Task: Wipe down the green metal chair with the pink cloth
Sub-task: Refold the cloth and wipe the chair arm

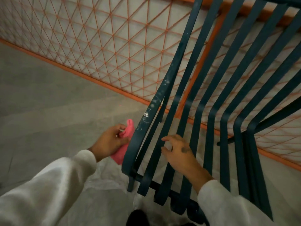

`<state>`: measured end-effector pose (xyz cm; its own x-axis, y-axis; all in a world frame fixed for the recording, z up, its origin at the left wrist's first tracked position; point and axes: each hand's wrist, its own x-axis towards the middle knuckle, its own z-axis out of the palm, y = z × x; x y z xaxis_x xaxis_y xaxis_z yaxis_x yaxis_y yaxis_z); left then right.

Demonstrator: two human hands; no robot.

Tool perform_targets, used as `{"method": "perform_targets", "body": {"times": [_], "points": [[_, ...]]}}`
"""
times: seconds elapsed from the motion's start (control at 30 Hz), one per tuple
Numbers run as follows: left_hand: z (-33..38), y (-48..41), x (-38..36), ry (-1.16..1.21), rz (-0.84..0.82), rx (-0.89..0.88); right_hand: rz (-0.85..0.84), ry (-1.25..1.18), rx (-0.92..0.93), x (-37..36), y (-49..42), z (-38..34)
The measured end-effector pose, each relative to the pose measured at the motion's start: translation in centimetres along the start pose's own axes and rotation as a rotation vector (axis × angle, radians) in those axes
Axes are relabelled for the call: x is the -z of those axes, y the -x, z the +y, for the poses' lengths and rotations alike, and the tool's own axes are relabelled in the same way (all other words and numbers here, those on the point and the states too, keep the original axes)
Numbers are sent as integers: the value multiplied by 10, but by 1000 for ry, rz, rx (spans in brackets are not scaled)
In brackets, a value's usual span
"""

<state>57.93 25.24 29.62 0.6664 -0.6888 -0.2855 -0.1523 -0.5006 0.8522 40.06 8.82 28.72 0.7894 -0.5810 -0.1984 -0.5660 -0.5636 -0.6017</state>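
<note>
The green metal chair (pixel 216 88) fills the right half of the view, its flat slats curving from backrest down to seat. White smudges mark its left outer slat. My left hand (pixel 109 141) is shut on the pink cloth (pixel 126 141), which it presses against the outer side of that left slat near the seat edge. Part of the cloth is hidden behind the slat. My right hand (pixel 177 150) rests on the seat slats, fingers spread and curled, holding nothing.
An orange metal railing (pixel 104 46) with diamond mesh runs diagonally behind the chair, its lower bar (pixel 65 66) close to the floor. Grey concrete floor (pixel 40 103) spreads to the left. My white sleeves, trousers and dark shoe are at the bottom.
</note>
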Motion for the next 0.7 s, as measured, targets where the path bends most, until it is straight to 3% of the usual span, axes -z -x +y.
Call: {"method": "perform_targets", "body": {"times": [0.1, 0.17, 0.23, 0.4, 0.7], "points": [[-27, -22, -30, -47, -223, -10, 4, 176, 41, -19, -19, 18], [-49, -39, -47, -63, -299, 79, 7, 236, 36, -23, -33, 28], [-64, -53, -66, -63, -264, 150, -13, 280, 19, -25, -47, 39], [-58, -82, -95, -235, -210, 86, -85, 293, 35, -27, -70, 54], [-54, -147, -116, -127, -52, 23, -37, 431, 70, -40, -80, 68]]}}
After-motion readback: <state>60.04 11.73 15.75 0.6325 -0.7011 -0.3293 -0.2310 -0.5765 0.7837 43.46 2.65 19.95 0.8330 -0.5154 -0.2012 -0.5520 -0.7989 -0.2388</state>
